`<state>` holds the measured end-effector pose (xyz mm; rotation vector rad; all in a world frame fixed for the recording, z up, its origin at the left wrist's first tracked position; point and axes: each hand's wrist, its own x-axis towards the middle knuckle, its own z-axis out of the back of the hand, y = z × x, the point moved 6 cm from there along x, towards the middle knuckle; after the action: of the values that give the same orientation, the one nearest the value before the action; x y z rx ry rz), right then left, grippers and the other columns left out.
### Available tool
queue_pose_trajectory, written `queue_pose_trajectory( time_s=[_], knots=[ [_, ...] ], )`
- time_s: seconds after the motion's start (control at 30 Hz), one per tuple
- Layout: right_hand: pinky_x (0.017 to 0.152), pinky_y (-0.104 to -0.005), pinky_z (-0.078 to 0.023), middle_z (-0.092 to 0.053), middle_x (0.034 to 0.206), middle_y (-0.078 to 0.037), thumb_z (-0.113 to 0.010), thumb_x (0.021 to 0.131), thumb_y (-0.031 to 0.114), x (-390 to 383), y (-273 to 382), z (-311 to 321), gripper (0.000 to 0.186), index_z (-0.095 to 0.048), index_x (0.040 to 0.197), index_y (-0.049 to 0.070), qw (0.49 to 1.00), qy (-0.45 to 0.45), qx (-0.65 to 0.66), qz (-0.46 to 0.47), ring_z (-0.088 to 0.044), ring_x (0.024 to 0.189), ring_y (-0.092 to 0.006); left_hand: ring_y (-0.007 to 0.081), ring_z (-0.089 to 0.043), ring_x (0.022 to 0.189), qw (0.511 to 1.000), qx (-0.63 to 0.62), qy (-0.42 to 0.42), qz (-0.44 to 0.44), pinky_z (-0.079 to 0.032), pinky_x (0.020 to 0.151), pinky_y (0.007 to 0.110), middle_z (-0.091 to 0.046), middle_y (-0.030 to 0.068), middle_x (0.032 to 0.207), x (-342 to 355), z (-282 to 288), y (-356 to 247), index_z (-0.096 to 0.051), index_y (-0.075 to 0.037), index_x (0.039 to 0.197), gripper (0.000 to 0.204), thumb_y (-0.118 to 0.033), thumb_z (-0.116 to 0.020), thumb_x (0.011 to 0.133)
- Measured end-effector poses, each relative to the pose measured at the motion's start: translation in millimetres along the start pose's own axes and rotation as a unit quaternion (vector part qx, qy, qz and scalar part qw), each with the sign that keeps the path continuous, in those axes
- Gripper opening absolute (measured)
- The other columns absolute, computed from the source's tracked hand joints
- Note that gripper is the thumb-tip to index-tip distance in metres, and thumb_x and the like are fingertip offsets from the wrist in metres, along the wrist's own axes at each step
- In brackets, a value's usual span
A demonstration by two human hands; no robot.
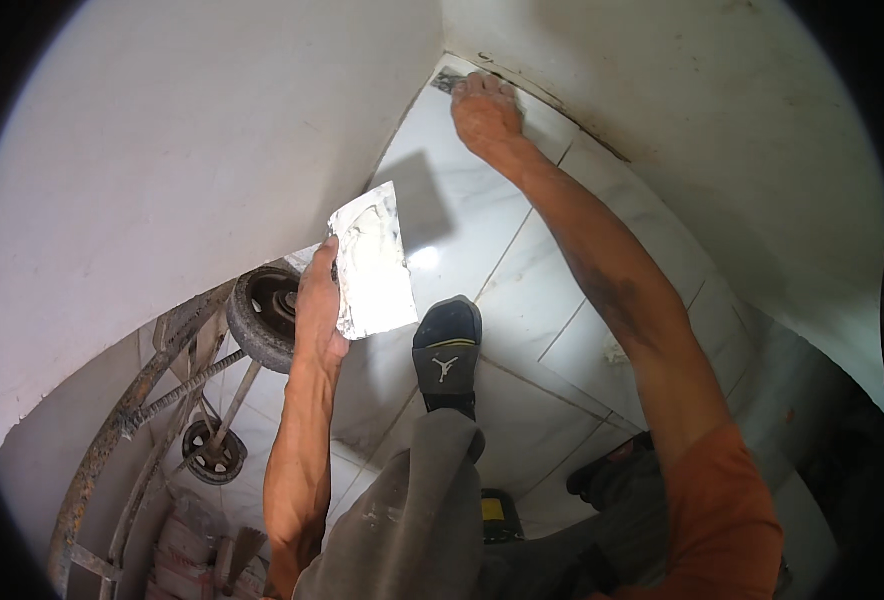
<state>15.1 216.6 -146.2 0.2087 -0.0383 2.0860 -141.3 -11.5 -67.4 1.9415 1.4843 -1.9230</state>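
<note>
standing beside the left hand (319, 300) is perhaps a wheeled cart (130, 421).

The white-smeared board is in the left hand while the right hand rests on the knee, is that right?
The right hand isn't there: the head view shows it at the far corner of the tiled floor. The white-smeared board is indeed in the left hand.

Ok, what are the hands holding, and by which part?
The left hand grips the white, paste-smeared plate by its left edge. Whether the right hand holds anything cannot be told.
</note>
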Motion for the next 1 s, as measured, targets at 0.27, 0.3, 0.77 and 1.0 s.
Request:
queue_pose_trajectory(
  time_s=[0.27,0.3,0.77,1.0],
  knots=[
    [0.087,-0.0481,-0.046,-0.060,0.104,-0.017,-0.057,0.081,0.010,-37,33,24,0.021,-0.065,0.096,-0.001,0.985,0.100,0.133,0.044,-0.054,0.101,-0.0345,0.0209,-0.069,0.085,1.000,-0.007,-0.014,-0.007,-0.059,0.070,0.033,-0.067,0.0116,0.108,0,6,-4,-0.052,0.002,0.126,0.042,-0.028,-0.045,0.097],
    [0.086,-0.0474,-0.047,-0.060,0.103,-0.017,-0.057,0.079,0.009,-48,28,26,0.020,-0.064,0.095,-0.001,0.970,0.138,0.200,0.019,-0.055,0.100,-0.0360,0.0210,-0.069,0.085,1.000,-0.005,-0.010,-0.002,-0.059,0.071,0.033,-0.067,0.0117,0.108,1,5,-4,-0.052,0.002,0.126,0.042,-0.027,-0.045,0.097],
    [0.088,-0.0424,-0.052,-0.053,0.118,-0.025,-0.058,0.082,0.009,-97,-77,28,0.035,-0.056,0.112,-0.009,0.941,0.157,0.073,-0.291,-0.054,0.108,-0.0375,0.0220,-0.069,0.082,1.000,0.002,0.023,0.010,-0.059,0.070,0.033,-0.067,0.0122,0.106,2,0,3,-0.052,0.002,0.125,0.042,-0.028,-0.043,0.097],
    [0.091,-0.0440,-0.050,-0.059,0.111,-0.028,-0.054,0.081,0.008,-79,-72,37,0.031,-0.060,0.107,-0.008,0.939,0.200,0.159,-0.228,-0.056,0.108,-0.0405,0.0212,-0.069,0.082,1.000,-0.011,0.009,0.002,-0.059,0.069,0.033,-0.068,0.0122,0.104,-5,0,2,-0.053,0.002,0.124,0.041,-0.028,-0.045,0.097]
  ],
)
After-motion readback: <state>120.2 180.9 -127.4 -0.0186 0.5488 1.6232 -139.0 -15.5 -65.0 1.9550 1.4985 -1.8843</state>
